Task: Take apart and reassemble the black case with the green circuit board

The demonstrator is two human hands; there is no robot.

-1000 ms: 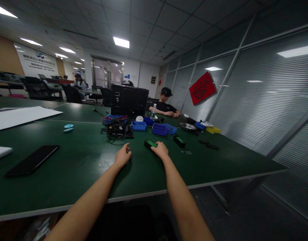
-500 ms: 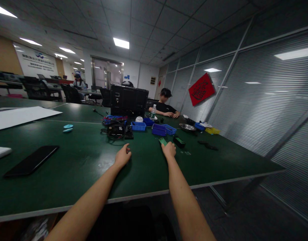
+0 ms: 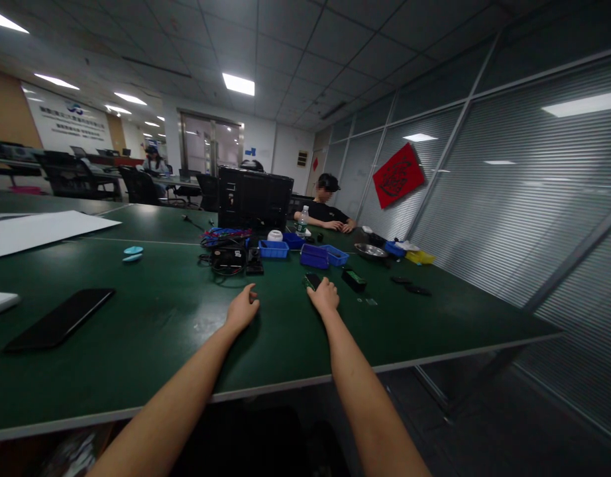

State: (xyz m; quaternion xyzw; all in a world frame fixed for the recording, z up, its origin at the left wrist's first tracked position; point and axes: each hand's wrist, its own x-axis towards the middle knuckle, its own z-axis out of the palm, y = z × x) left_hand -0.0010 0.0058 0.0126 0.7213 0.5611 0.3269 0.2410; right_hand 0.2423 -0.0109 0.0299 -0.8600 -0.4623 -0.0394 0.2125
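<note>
My right hand (image 3: 326,297) grips a small green-and-black board (image 3: 313,281) by its near end, low over the table or touching it. Its dark face shows, with green along the rim; my fingers cover the rest. Just right of that hand is a black box (image 3: 354,281) with a green board in its top. Small clear pieces (image 3: 371,301) lie on the table nearby. My left hand (image 3: 242,309) rests on the table with fingers loosely bent and a gap at the thumb; I see nothing in it. Nearest to it is a small black device (image 3: 254,264).
Blue bins (image 3: 274,249), a tangle of cables (image 3: 226,237), a bottle (image 3: 303,222) and a monitor (image 3: 256,199) stand beyond my hands. Right are a metal bowl (image 3: 371,250) and a yellow tray (image 3: 421,257). A black slab (image 3: 59,319) lies left. Another person (image 3: 330,209) sits opposite.
The board in my right hand showed a green face before; now a dark face shows. That hand has shifted slightly left. My left hand has stayed nearly still.
</note>
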